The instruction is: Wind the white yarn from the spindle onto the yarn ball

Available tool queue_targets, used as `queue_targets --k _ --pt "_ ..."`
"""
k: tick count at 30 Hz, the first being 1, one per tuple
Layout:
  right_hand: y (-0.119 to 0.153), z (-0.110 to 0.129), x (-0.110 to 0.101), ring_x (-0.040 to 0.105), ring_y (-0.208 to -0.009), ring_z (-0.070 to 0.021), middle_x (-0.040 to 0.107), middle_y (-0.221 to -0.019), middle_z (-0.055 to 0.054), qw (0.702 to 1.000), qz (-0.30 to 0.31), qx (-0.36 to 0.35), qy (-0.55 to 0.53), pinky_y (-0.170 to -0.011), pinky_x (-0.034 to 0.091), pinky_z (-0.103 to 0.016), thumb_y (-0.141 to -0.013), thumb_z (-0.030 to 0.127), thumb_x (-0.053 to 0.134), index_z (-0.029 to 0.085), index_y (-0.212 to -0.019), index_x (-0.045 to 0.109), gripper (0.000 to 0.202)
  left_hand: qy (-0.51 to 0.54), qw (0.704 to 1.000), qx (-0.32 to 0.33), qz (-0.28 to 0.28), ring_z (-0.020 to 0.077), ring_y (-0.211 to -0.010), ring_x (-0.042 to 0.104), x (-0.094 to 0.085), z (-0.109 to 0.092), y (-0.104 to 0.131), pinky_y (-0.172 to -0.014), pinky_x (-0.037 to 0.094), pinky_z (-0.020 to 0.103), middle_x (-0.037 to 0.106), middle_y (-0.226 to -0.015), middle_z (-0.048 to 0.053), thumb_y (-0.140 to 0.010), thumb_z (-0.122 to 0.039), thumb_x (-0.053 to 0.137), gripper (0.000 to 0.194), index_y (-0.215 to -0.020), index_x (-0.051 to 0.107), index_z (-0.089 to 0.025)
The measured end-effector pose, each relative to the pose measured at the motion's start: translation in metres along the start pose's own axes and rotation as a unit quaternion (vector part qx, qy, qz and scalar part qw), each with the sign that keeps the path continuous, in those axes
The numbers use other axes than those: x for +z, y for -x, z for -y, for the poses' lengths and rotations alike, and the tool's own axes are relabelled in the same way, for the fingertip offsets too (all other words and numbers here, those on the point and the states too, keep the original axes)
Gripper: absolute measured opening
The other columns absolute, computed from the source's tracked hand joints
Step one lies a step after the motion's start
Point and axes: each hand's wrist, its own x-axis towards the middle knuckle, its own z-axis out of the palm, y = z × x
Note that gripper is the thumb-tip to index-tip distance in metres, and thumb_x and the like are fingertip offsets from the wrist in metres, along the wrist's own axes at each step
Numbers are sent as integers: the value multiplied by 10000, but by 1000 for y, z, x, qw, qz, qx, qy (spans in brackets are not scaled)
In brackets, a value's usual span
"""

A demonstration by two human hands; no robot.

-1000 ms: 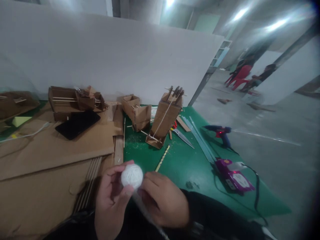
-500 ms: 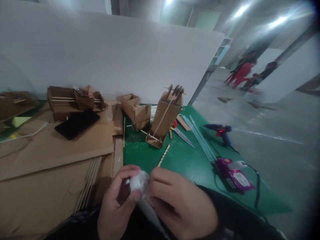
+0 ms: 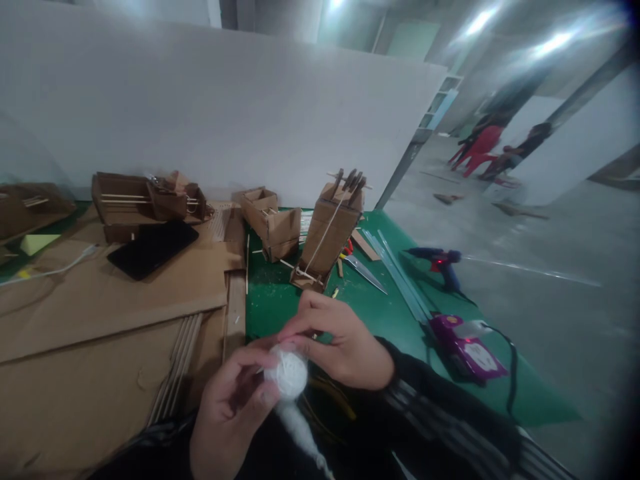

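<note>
A ball of white string (image 3: pixel 289 373) is held low in the middle of the view. My left hand (image 3: pixel 233 400) grips it from the left between thumb and fingers. My right hand (image 3: pixel 340 340) is closed in a pinch at the ball's upper right edge; what the fingertips hold there is too small to make out. Below the ball hangs a fluffy white strand (image 3: pixel 300 430). Just beyond my right hand, a tall cardboard piece (image 3: pixel 327 233) with sticks and a string stands on the green table (image 3: pixel 270 307).
Cardboard boxes (image 3: pixel 283 233) and a black phone (image 3: pixel 153 250) lie farther back and left, on or near cardboard sheets (image 3: pixel 110 287). Scissors (image 3: pixel 367 273), clear strips (image 3: pixel 400 280), a glue gun (image 3: pixel 440 263) and a purple device (image 3: pixel 467 350) are right. People sit by red chairs (image 3: pixel 483 147) beyond.
My right hand has moved up and away from me, from beside the ball to its upper edge. The ball has shifted slightly down and right and shows more clearly.
</note>
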Motion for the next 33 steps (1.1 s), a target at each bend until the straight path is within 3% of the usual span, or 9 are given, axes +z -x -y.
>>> queue_targets --k 4,8,17,23,26,28,33 --pt "3 -4 6 527 -651 -131 581 -724 -31 998 -23 52 -12 -590 430 -245 -931 299 614 147 -880 743 206 -11 1000 10 -10 223 -933 728 3 2 -2 -754 558 221 772 -1027 71 -617 -237 880 318 -892 722 -214" --pt "3 -7 7 511 -617 -110 548 -718 -13 996 -44 73 -30 -560 401 -229 -891 255 667 138 -851 744 147 -33 999 17 -30 210 -954 732 2 3 -4 -799 571 219 780 -1047 62 -623 -161 861 475 -1069 712 -229" --pt "19 -19 33 535 -662 -125 599 -739 -20 983 -72 146 -80 -607 389 -240 -915 230 599 148 -824 689 152 -37 996 80 -35 240 -1092 696 -6 11 -2 -874 565 213 756 -1164 39 -646 -122 834 418 -1032 754 -263" --pt "31 -3 48 434 -601 -103 477 -642 24 987 -56 146 -43 -559 308 -225 -863 148 599 151 -675 579 190 -97 989 112 -2 180 -1031 723 -13 11 -8 -854 553 160 770 -1134 9 -732 -146 799 421 -1114 696 -290" --pt "38 9 51 444 -610 -102 495 -667 19 988 -42 151 -18 -561 315 -217 -852 112 563 158 -732 592 131 -136 982 132 -14 152 -1038 714 -16 11 -11 -865 545 161 746 -1163 5 -818 -158 726 386 -1164 629 -300" --pt "42 17 48 458 -619 -101 519 -688 15 990 -16 140 -12 -570 332 -210 -830 95 554 161 -767 590 98 -149 980 133 -11 150 -1046 706 -18 12 -10 -875 543 174 732 -1169 12 -843 -167 700 366 -1171 601 -295" --pt "35 38 25 450 -637 -105 520 -689 12 996 28 77 22 -586 340 -216 -791 52 527 166 -737 522 127 -165 980 95 65 183 -1130 657 -20 10 -10 -945 509 214 686 -1229 49 -856 -195 686 366 -1206 616 -277"
